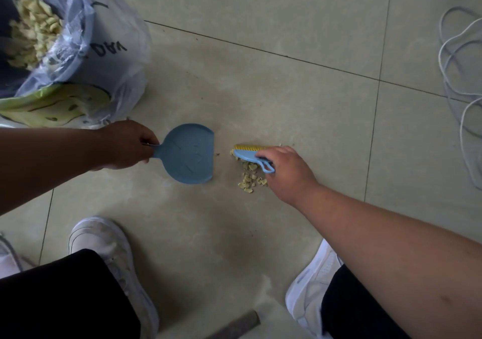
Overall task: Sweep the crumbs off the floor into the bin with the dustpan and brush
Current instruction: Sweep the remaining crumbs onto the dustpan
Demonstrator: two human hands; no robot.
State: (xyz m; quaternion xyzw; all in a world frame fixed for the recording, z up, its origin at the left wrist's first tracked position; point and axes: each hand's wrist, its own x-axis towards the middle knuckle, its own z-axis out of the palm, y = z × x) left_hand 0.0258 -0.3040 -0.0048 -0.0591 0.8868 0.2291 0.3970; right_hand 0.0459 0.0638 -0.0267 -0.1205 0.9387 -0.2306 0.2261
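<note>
Gripping the short handle of the blue dustpan (189, 153), the left hand (125, 144) kept its fingers curled round it and held the pan low to the tiled floor (260, 83), its straight lip turned toward the right hand, apparently to catch whatever was pushed across. The right hand (285, 173) pinched the small blue brush (251, 156) with yellow bristles, fingers closed over its back near the looped handle, bristles down among the crumbs (250, 178). Those pale crumbs lay in a loose pile just under and beside that hand, apart from the dustpan's lip by a bare strip of tile. Beyond the left hand stood the bin (52, 59), lined with a clear plastic bag and already holding similar crumbs, near enough to tip the pan in. A coiled white cord (459, 59) lay well beyond the right hand.
</note>
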